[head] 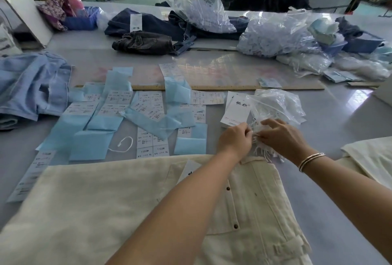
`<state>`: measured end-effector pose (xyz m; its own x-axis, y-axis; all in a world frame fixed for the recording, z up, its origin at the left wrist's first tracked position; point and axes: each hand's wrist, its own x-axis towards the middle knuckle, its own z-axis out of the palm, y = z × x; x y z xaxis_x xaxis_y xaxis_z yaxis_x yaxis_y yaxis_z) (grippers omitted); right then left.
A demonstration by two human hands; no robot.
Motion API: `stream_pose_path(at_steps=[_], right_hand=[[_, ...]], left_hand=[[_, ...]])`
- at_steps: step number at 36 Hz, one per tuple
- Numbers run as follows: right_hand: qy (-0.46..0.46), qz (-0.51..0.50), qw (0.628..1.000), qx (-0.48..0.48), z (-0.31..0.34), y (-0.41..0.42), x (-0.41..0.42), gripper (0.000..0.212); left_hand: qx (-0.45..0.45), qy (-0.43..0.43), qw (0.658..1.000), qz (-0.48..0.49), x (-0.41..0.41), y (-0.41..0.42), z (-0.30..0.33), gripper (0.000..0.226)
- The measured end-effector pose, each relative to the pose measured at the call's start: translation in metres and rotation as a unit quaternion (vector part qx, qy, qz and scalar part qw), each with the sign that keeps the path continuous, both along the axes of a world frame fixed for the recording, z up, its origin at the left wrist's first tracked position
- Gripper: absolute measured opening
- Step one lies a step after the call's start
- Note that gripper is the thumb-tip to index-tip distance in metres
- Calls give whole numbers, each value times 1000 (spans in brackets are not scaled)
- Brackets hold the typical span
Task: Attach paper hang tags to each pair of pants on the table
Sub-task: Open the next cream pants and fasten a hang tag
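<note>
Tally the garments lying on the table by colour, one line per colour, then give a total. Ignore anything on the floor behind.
Cream pants: 2, one under the arms and one at the right edge
Light blue denim: 1
Dark blue jeans: 1 pile, exact count unclear
Dark grey jeans: 1
Total: at least 5

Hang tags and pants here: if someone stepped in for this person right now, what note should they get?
Left hand and right hand both pinch white strings in the tangled bundle spilling from a clear bag.
Hang tag stack lies just beyond the hands.
Cream pants lie nearest, a tag resting at the waist; whether it is attached cannot be told.
One loose string lies among the sticker sheets.
Left: pull one string free and tie a tag on.
</note>
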<state>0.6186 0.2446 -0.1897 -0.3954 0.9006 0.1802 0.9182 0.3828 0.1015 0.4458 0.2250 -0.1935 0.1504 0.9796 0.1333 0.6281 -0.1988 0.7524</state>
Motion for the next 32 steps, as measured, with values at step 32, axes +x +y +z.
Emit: stream_pose_path(at_steps=[32], right_hand=[[671, -17, 704, -235, 9, -178, -159, 24]], left_hand=[[-53, 235, 957, -163, -134, -121, 54, 23]])
